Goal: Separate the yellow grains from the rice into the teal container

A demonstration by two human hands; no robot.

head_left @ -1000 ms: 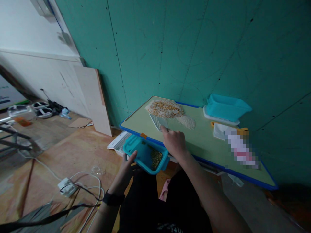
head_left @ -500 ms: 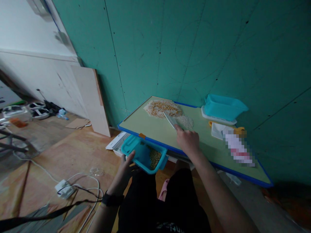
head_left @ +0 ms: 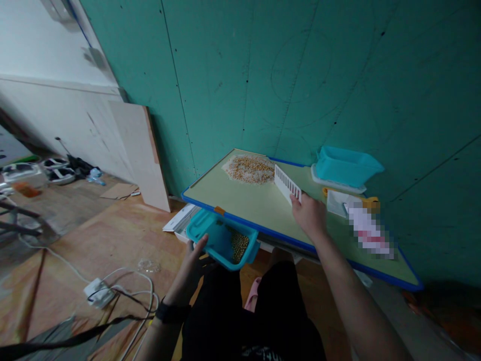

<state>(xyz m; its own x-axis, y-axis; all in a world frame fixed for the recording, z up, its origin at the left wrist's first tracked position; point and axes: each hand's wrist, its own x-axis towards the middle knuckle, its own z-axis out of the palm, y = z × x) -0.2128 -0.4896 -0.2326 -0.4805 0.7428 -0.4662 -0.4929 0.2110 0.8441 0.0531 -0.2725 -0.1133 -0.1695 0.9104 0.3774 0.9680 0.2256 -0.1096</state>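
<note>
My right hand is closed on the handle end of a white slotted scraper, whose slotted blade stands on edge at the right side of a pile of rice and soybeans. The pile lies spread on a pale yellow-green board with a blue rim. My left hand grips the near left side of a turquoise plastic basin, held below the board's front edge. Greenish-yellow beans lie in the basin's right part.
A second turquoise basin rests on a white tray at the board's back right. Nearby are a white-and-yellow item and a blurred packet. A green wall rises behind. Cables and a power strip lie on the floor at left.
My right hand has moved right with the scraper, turning its slotted face into view. The loose rice right of the pile now looks drawn in or hidden behind the blade. The left hand stays put.
</note>
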